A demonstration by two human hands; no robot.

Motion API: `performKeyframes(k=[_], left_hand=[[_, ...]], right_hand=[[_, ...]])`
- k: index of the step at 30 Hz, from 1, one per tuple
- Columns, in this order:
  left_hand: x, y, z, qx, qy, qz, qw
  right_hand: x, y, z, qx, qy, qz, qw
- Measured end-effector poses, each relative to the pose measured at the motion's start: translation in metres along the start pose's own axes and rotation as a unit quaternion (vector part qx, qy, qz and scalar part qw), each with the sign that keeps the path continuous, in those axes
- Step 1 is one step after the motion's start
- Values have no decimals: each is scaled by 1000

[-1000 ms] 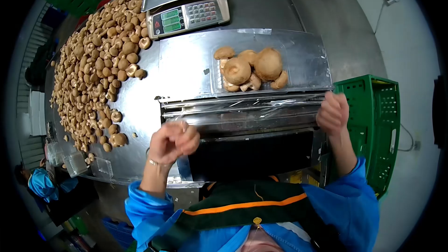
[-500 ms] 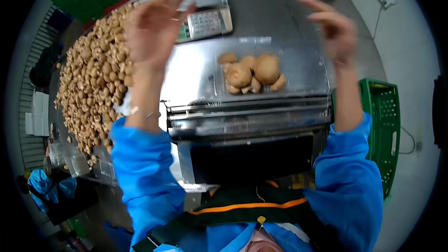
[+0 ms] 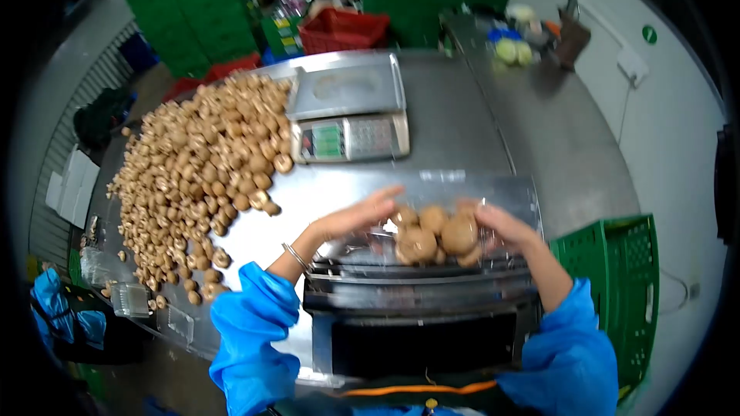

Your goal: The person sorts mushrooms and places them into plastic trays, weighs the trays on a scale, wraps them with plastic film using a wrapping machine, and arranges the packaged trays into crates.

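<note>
A clear tray of brown mushrooms (image 3: 438, 237) lies on the shiny metal top of a bench unit, with glossy clear plastic around it. My left hand (image 3: 361, 214) is at the tray's left side, fingers stretched toward it and nothing gripped. On the other side, my right hand (image 3: 501, 223) has its fingers extended beside the mushrooms at the tray's right edge. Blur hides whether either hand touches the plastic. Metal rollers or bars (image 3: 420, 289) run across just below the tray, above a dark flat panel (image 3: 424, 344).
A large heap of loose brown mushrooms (image 3: 200, 169) covers the left of the steel table. Behind stands a weighing scale (image 3: 351, 137). A green crate (image 3: 609, 293) is at the right, a red crate (image 3: 343, 29) at the back. Another person's blue sleeve (image 3: 50, 300) shows far left.
Both hands have come down from raised positions wide apart to either side of the mushroom tray. The view has tilted up, showing more of the scale and background.
</note>
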State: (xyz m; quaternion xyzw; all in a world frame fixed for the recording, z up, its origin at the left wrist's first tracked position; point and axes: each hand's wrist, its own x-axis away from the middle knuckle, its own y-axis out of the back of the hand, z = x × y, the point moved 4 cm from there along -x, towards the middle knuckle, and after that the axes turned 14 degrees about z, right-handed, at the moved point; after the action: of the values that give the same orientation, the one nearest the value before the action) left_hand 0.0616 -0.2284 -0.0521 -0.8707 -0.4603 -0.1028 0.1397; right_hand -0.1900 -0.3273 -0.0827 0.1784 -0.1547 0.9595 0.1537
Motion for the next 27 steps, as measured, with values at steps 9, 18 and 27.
performKeyframes(k=[9,18,27], left_hand=[[51,-78,-11,-177,0,54,983],[129,-126,109,124,59,203,969],[115,-155,153,195,-92,-388,896]], right_hand=[[88,-87,17,64,-9,33,997],[126,-156,-48,-9,-96,29,995],[137,-161,-188,-144,33,-343,928]])
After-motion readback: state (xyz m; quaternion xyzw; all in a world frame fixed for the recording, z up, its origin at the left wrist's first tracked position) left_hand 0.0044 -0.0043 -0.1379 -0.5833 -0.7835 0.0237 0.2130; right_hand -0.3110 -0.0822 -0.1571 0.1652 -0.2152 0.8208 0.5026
